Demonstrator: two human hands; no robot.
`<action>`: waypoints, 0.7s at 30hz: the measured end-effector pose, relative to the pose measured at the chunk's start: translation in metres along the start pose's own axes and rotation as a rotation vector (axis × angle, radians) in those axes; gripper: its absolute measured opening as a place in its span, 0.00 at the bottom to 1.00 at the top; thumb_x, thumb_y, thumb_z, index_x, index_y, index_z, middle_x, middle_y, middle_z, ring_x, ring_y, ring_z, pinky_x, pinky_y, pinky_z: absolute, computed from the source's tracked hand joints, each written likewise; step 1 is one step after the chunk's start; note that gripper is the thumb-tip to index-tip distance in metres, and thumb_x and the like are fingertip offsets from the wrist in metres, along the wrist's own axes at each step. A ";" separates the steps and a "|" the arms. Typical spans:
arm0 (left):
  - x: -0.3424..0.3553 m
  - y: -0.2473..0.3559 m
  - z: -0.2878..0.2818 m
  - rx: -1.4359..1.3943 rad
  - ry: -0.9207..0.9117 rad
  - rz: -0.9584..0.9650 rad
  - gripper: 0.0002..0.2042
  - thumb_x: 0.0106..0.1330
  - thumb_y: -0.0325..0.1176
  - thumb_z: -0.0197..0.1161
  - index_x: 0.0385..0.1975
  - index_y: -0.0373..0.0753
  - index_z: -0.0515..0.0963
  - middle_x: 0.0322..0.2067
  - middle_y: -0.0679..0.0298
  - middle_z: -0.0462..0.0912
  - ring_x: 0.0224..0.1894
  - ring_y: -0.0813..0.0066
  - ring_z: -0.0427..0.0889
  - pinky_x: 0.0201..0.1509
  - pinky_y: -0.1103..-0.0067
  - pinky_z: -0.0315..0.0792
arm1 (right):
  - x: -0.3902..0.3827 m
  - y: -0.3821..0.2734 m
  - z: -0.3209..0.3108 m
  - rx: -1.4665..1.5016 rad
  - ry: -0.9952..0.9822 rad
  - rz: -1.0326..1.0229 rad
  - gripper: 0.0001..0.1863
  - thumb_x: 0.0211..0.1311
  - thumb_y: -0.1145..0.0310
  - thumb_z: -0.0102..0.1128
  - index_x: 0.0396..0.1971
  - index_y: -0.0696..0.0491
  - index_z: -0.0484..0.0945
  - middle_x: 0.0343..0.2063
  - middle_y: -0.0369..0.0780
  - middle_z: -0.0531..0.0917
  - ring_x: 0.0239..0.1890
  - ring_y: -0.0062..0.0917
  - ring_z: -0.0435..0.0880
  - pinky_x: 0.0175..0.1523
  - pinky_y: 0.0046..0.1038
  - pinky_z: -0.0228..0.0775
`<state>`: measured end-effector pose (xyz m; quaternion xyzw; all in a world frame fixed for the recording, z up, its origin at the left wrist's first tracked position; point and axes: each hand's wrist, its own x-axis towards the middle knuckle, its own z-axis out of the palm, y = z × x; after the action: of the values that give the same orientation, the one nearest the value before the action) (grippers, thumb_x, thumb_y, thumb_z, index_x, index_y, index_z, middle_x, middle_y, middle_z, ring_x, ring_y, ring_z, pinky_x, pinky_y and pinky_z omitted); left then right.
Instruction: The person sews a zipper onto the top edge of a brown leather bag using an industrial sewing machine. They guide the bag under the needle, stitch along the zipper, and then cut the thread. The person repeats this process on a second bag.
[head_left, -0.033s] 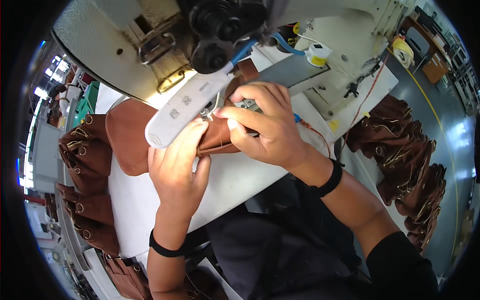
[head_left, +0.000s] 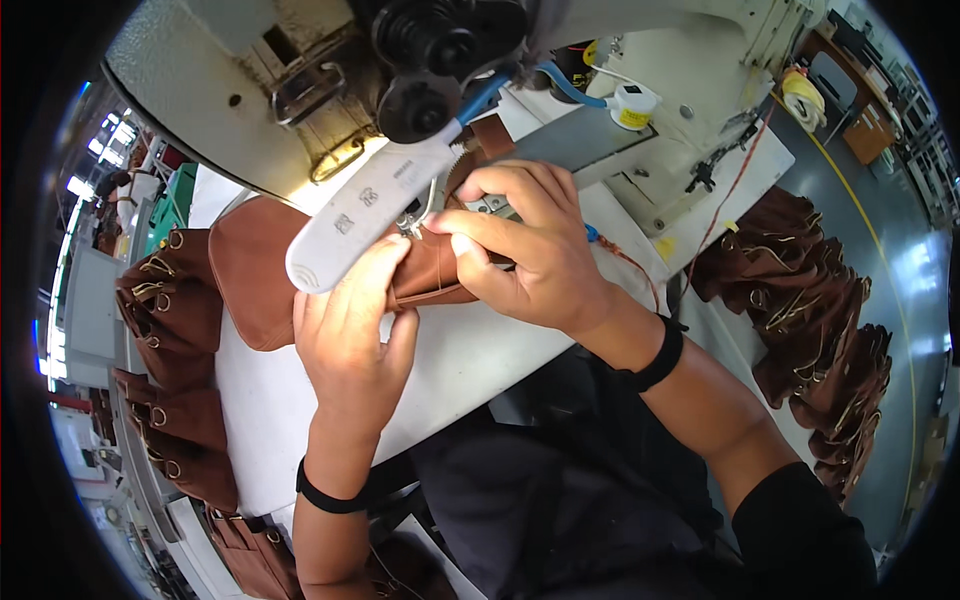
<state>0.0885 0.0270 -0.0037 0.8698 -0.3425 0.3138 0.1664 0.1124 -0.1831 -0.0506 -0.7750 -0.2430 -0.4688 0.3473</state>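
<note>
"Your brown piece (head_left: 262, 268) is lying under the presser foot (head_left: 413, 228); your left hand (head_left: 350, 338) is resting extended on it."
"Your right hand (head_left: 545, 262) is curling alongside; whether it's pinching, I can't tell."

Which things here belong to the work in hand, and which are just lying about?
In use:
left hand, right hand
brown workpiece under both
sewing machine

Seemingly lying about:
ringed brown pieces, left
brown heap, right
green box
</note>
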 end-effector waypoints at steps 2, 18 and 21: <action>-0.002 -0.001 0.001 0.003 -0.015 0.015 0.26 0.48 0.19 0.70 0.52 0.40 0.84 0.53 0.62 0.88 0.53 0.63 0.84 0.57 0.69 0.71 | -0.002 0.000 -0.001 -0.004 -0.004 0.008 0.12 0.52 0.72 0.66 0.37 0.46 0.90 0.41 0.36 0.82 0.46 0.31 0.82 0.55 0.33 0.65; 0.003 -0.001 0.003 0.022 0.038 0.007 0.23 0.46 0.17 0.69 0.46 0.35 0.86 0.47 0.57 0.90 0.46 0.57 0.88 0.52 0.69 0.77 | 0.005 -0.003 0.002 -0.039 0.019 0.023 0.10 0.52 0.67 0.68 0.36 0.46 0.89 0.40 0.35 0.81 0.46 0.30 0.80 0.55 0.35 0.64; 0.003 0.000 0.002 0.069 0.031 -0.004 0.23 0.46 0.17 0.70 0.47 0.35 0.86 0.48 0.58 0.90 0.47 0.58 0.88 0.54 0.70 0.76 | 0.007 -0.003 0.002 -0.029 0.020 0.016 0.10 0.54 0.67 0.67 0.37 0.48 0.88 0.41 0.35 0.81 0.46 0.31 0.80 0.55 0.35 0.64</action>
<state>0.0911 0.0249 -0.0029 0.8707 -0.3272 0.3386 0.1420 0.1139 -0.1795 -0.0438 -0.7772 -0.2264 -0.4771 0.3421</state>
